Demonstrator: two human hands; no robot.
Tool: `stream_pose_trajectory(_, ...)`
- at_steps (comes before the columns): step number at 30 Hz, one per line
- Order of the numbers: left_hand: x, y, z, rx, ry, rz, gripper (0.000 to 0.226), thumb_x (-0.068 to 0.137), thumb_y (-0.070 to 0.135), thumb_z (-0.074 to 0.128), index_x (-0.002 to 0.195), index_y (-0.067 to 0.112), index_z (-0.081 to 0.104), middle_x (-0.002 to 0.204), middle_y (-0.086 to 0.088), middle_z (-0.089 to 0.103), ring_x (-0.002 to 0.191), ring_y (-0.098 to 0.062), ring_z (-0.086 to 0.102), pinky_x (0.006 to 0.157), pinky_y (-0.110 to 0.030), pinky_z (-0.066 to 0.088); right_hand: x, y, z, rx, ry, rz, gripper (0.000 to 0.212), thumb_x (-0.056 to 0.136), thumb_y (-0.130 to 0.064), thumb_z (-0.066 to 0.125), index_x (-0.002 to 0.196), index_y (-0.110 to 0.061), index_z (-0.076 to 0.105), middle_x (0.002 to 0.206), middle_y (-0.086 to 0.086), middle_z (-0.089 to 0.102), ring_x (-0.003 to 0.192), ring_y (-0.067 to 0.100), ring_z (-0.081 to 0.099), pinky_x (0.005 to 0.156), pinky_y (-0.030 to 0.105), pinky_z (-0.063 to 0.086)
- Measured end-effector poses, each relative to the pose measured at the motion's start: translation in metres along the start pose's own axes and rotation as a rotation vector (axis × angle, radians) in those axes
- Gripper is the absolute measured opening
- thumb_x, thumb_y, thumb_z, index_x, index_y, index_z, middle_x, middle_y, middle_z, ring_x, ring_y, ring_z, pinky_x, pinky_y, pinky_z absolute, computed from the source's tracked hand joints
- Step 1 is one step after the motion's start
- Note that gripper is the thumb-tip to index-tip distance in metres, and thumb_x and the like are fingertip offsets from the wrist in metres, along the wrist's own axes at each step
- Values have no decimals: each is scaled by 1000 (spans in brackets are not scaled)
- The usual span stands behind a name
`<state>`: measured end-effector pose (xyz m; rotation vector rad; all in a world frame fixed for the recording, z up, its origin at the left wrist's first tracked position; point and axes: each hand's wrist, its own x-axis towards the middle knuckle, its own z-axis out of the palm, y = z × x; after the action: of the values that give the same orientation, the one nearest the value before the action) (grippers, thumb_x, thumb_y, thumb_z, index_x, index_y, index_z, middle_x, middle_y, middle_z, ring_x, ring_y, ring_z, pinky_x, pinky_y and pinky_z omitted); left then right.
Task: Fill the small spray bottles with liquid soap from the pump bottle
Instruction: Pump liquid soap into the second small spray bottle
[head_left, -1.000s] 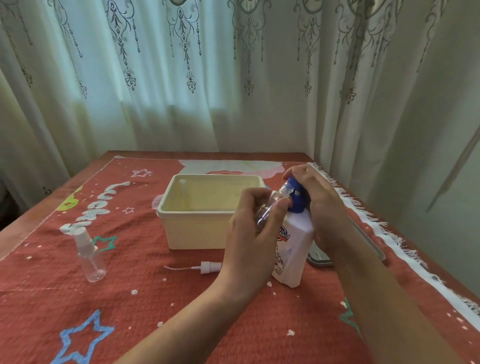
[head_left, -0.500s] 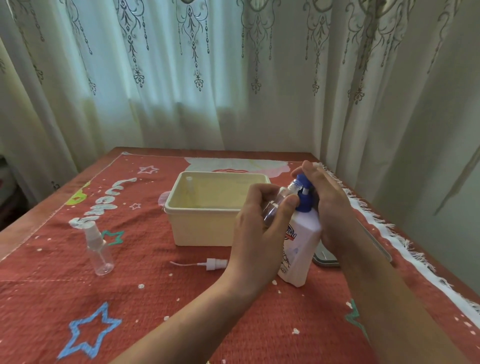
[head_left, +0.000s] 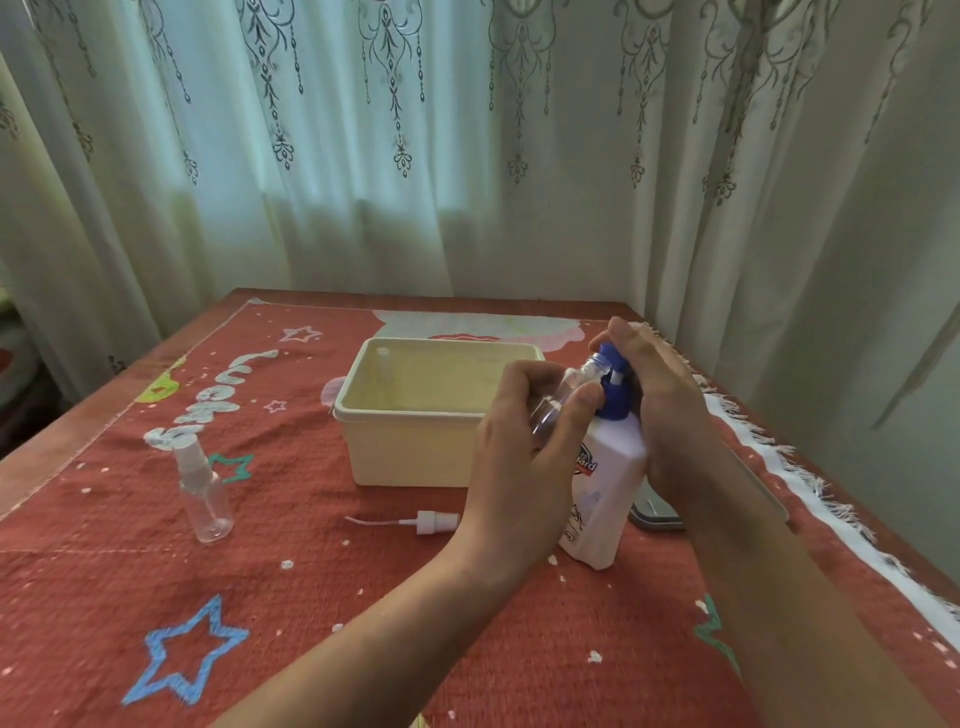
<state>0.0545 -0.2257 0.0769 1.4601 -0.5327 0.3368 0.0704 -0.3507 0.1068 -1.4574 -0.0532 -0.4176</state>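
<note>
Plastic, thin-walled and clear, makes up the small spray bottle (head_left: 563, 397), so I judge it light, a little springy under a squeeze, and likely slippery once soap reaches its outside. The body below the neck is the sensible place to hold it, since that leaves the mouth free. The left hand (head_left: 524, 457) does just that, with fingers and thumb curled round the body. The bottle is tilted so that its open neck points up and away from the palm, toward the nozzle of the blue pump head (head_left: 615, 389). Neck and nozzle look touching or nearly so; I cannot tell which.

The right hand (head_left: 670, 415) lies on the far side of the pump head from the left grip. Its fingers curve over the top and its palm sits beside the shoulder of the white pump bottle (head_left: 602, 504). Whether it is pressing down cannot be told. The pump bottle stands upright on the red cloth (head_left: 311, 597), just beyond the left palm and below the held bottle. It looks stiff, heavier and stable on its base, and is best steadied at the shoulder while the head is pushed.

Just outward of the left wrist lies a loose spray cap (head_left: 431, 521) with its dip tube. Well away on that same side stands a second spray bottle (head_left: 205, 493), capped. A cream tub (head_left: 415, 457) sits beyond the left knuckles.
</note>
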Motion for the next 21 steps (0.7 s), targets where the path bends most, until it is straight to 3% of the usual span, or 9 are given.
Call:
stream_pose_trajectory(2,-1,-2,1,5,3,-1,17,97,30,61,109,19,57,96,4,66,92,-11,64,81,-27,55,1,0,-1,-44,-7,-18,13,98,-30,51,90,-24,59,64,-14,64,61,2,62,67,26,54)
stream_pose_trajectory(5,-3,-2,2,13,2,-5,18,97,32,61,109,19,57,96,2,66,91,-12,64,80,-29,55,0,-1,-1,-40,-13,-37,14,99,-19,49,88,-21,56,61,-14,60,57,-1,58,61,18,52)
stream_pose_trajectory(7,-3,-2,1,8,0,-6,17,97,32,61,108,20,57,96,3,66,91,-12,64,80,-30,55,0,-1,0,-45,-7,-35,14,99,-23,50,88,-22,57,61,-14,61,59,0,59,65,20,53)
stream_pose_trajectory(11,0,0,1,7,-5,3,16,97,31,60,109,20,56,97,5,65,92,-8,64,80,-24,55,-1,1,-1,-35,12,18,25,88,-50,53,92,-27,61,71,-12,67,70,8,65,78,33,54)
stream_pose_trajectory(14,-2,-1,2,4,-13,-1,18,97,31,59,110,19,56,97,3,65,92,-9,64,78,-19,54,0,1,-1,-76,21,0,13,97,-34,52,94,-26,62,86,-5,65,80,12,64,81,35,54)
stream_pose_trajectory(17,-3,-2,2,7,-23,-2,19,97,32,59,110,19,56,99,1,65,93,-11,64,80,-24,54,-1,-2,-1,-46,30,-2,12,98,-24,52,92,-22,62,76,-8,65,72,8,62,73,27,54)
stream_pose_trajectory(21,-1,0,2,-12,-15,-3,17,98,30,59,110,18,56,99,5,66,93,-7,64,80,-18,53,-2,-3,2,-66,53,33,23,97,-41,50,90,-25,64,73,-8,68,73,12,65,79,33,54)
